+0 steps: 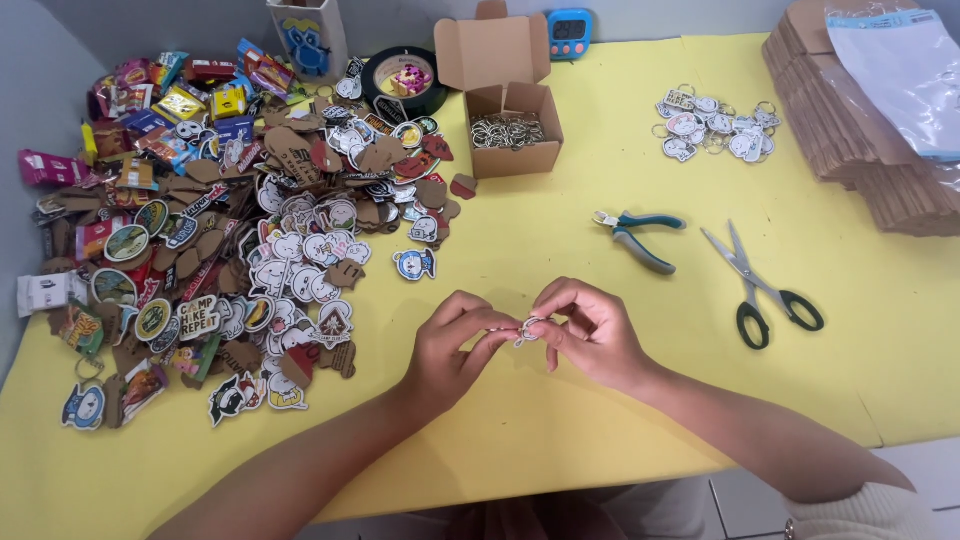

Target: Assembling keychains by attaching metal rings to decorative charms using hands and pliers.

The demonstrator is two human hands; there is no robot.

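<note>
Over the yellow paper-covered table (560, 420) both hands meet just above its near edge: the left hand (452, 345) and the right hand (590, 335) each pinch, fingertips drawn close together, the same small silvery metal key ring (528, 328), which hangs between them clear of the table, raised, I would judge, so the thumbs can work at its coil. Whether a charm is already on it is too small to tell. Left of the hands spreads a broad heap of flat printed cardboard charms (230, 250), running to the table's left edge, close enough to be picked from without stretching. Beyond the hands stands an open brown cardboard box of metal rings (512, 135), flaps up. Right of the hands lie teal-handled pliers (640, 235) and dark-handled scissors (765, 290), apart from each other, handles toward the person. Farther right and back sits a small cluster of finished key-ring charms (715, 128), with a stack of brown card sheets (860, 130) at the far right corner. Bare yellow surface surrounds the hands, so wrists can move freely there.
</note>
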